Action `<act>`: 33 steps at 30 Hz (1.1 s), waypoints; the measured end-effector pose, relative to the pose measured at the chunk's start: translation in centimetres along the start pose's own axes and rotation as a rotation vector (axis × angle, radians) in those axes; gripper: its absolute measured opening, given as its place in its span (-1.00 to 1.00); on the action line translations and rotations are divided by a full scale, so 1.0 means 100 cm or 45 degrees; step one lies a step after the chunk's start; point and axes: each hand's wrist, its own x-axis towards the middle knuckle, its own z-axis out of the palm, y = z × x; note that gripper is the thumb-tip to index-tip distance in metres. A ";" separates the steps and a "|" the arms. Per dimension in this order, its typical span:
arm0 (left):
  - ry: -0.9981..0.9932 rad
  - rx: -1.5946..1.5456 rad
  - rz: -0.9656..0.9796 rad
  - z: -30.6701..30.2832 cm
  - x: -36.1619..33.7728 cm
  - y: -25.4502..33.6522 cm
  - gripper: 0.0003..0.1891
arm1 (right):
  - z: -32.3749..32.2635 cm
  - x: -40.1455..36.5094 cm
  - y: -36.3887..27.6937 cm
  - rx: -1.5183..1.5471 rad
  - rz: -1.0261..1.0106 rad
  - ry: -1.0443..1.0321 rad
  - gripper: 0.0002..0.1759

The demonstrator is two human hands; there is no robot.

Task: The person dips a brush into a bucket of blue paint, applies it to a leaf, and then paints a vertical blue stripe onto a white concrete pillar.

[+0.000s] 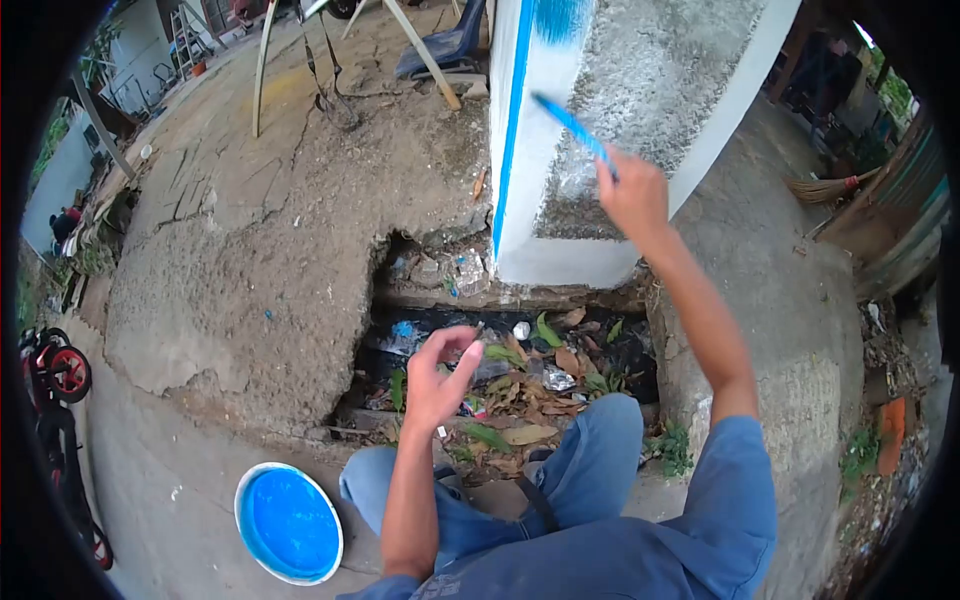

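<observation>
My right hand (637,197) is closed around a paintbrush (575,128) covered in blue. The brush tip is at the white face of a pillar (530,190), below a patch of fresh blue paint (562,20). A blue stripe runs down the pillar's left edge, and a rough grey panel (655,90) fills its middle. My left hand (440,375) hovers over the ditch with thumb and forefinger drawn together. Something small and dark shows at those fingertips, too small to name. Blue paint fills a white basin (243,515) on the ground to my left.
Before my knees, a ditch (365,385) holds dead leaves, dark water and litter. Broken concrete (230,290) spreads to the left, with a red-wheeled bike (68,375) at the edge. A blue chair (440,48) stands behind the pillar; a broom (830,188) lies at right.
</observation>
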 end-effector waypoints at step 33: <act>-0.010 -0.191 0.037 -0.006 0.030 -0.032 -0.74 | -0.174 0.254 -0.036 -1.091 -0.545 0.071 -0.90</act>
